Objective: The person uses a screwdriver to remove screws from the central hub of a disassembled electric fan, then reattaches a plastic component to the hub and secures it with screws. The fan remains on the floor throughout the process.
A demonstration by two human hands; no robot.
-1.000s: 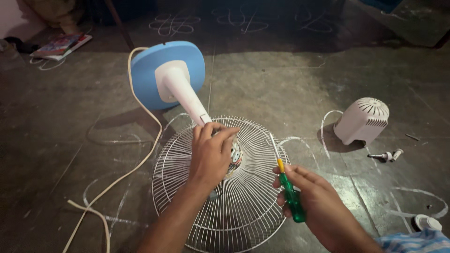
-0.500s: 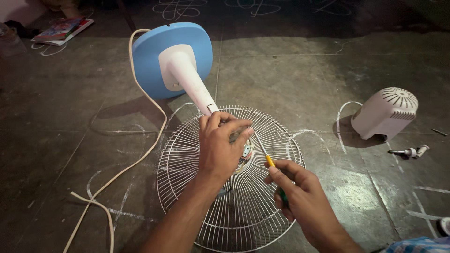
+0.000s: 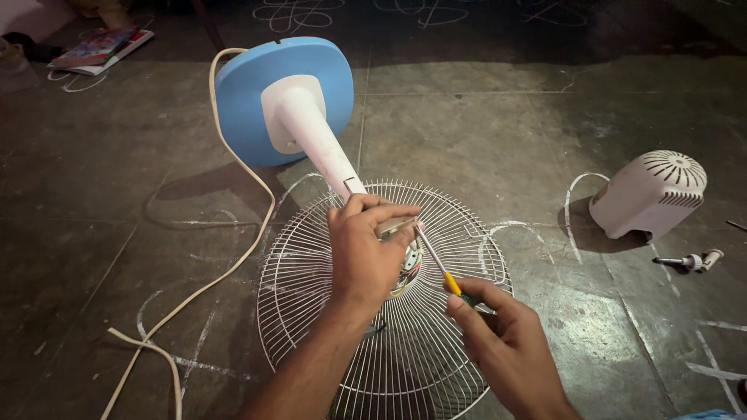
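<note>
My left hand (image 3: 366, 253) is closed around the motor (image 3: 405, 260) at the middle of the wire fan guard (image 3: 311, 311), in the centre of the frame. My right hand (image 3: 498, 334) is clamped on a screwdriver (image 3: 440, 264), its tip at the motor. The motor looks heavy and stiff; the thin guard probably bends, so I grip the hub.

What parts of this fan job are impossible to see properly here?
- Head view: the motor is mostly covered by the left hand.
- The screwdriver handle is hidden in the right hand.
- The wire grille is cut off by the bottom edge.
- The small tool is too small to identify.
</note>
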